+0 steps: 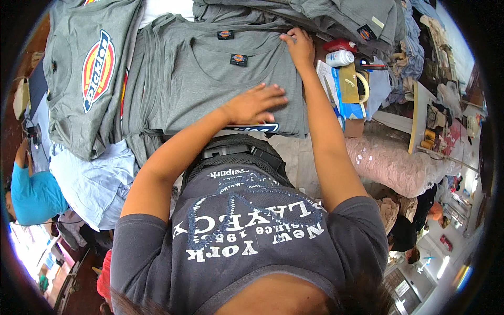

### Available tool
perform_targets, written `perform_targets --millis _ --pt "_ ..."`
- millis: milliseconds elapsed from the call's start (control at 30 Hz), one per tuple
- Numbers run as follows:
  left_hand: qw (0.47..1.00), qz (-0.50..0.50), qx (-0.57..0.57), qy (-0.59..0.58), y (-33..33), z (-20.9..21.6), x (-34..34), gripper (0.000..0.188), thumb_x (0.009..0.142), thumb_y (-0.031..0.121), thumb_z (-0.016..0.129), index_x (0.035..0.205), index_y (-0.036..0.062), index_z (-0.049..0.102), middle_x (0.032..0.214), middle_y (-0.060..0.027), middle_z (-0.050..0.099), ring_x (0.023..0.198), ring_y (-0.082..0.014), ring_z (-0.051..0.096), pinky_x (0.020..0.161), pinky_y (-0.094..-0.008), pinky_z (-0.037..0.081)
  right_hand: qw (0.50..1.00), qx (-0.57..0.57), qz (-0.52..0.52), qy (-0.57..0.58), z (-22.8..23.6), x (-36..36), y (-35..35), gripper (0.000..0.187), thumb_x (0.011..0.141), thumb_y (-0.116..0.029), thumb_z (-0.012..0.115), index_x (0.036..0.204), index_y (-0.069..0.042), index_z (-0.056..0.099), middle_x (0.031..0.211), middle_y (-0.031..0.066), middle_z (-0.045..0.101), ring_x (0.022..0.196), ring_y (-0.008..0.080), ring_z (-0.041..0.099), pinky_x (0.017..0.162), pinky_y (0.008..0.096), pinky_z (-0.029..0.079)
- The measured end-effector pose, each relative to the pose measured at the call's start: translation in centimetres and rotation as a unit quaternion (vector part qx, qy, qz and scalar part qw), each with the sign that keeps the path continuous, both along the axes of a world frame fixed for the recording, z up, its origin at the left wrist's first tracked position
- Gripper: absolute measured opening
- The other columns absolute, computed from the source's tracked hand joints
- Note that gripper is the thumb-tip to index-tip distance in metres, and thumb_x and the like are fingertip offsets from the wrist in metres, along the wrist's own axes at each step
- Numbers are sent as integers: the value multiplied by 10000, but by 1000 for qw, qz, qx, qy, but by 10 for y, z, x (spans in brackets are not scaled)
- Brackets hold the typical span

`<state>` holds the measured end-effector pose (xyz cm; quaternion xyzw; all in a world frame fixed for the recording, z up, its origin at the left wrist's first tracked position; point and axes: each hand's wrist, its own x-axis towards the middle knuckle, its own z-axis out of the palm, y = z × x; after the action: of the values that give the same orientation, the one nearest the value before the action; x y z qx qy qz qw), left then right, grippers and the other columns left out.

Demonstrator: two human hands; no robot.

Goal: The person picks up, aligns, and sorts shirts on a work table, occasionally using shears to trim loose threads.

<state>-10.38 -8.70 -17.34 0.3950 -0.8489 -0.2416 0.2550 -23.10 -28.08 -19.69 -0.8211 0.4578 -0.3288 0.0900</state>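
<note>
A grey T-shirt (pixel 194 89) lies spread on top of a stack of similar shirts, with its neck at the far side. Over its lower part is my left hand (pixel 257 104), palm down and open, fingers spread. My right hand (pixel 301 50) is at the shirt's far right shoulder, its fingertips bent and closed on the fabric's edge. A dark label (pixel 238 59) shows inside the neckline. Part of a coloured print (pixel 257 127) peeks out at the near hem beside my left wrist.
Left of the stack lies a grey shirt with an oval logo (pixel 98 71). More folded grey shirts (pixel 336 18) lie beyond. At right are a white bottle (pixel 339 58), a red bottle (pixel 340 45), a tape roll (pixel 363 86) and scissors (pixel 332 94). A pink bundle (pixel 388 163) sits nearer.
</note>
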Motion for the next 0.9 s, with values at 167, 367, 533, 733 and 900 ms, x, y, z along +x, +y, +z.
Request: perform_targets --millis 167,367,533,733,900 --pt "890 424 -150 -76 -18 24 102 325 767 171 532 1078 89 485 1038 -137 510 928 -300 463 788 -399 358 978 85 189 -4 47 5 106 275 727 -352 572 877 -122 576 900 41 562 894 234 506 735 390 386" --pt "824 432 -149 -335 -41 8 177 296 823 388 437 854 101 504 863 -66 564 809 -254 531 633 -381 401 870 14 466 160 19 56 194 527 792 -458 423 1243 -189 370 1327 -3 302 1233 197 252 997 417 204" --pt "874 419 -53 -239 -59 21 193 366 832 410 412 783 52 470 784 -138 575 720 -299 563 555 -414 429 864 25 466 186 16 59 197 566 807 -504 357 1284 -203 306 1356 -21 252 1258 185 206 1019 413 161" --pt "857 381 -190 -291 -53 3 187 423 801 479 428 657 83 466 596 -99 558 521 -232 565 423 -341 425 864 34 461 198 21 61 196 569 806 -503 357 1286 -203 300 1355 -26 251 1256 166 210 1018 405 169" --pt "869 350 -162 -308 -79 7 209 396 808 466 424 677 95 467 547 -78 554 458 -257 549 371 -355 401 859 43 464 212 22 62 195 589 799 -512 355 1286 -186 299 1360 -27 240 1258 160 205 1020 399 165"
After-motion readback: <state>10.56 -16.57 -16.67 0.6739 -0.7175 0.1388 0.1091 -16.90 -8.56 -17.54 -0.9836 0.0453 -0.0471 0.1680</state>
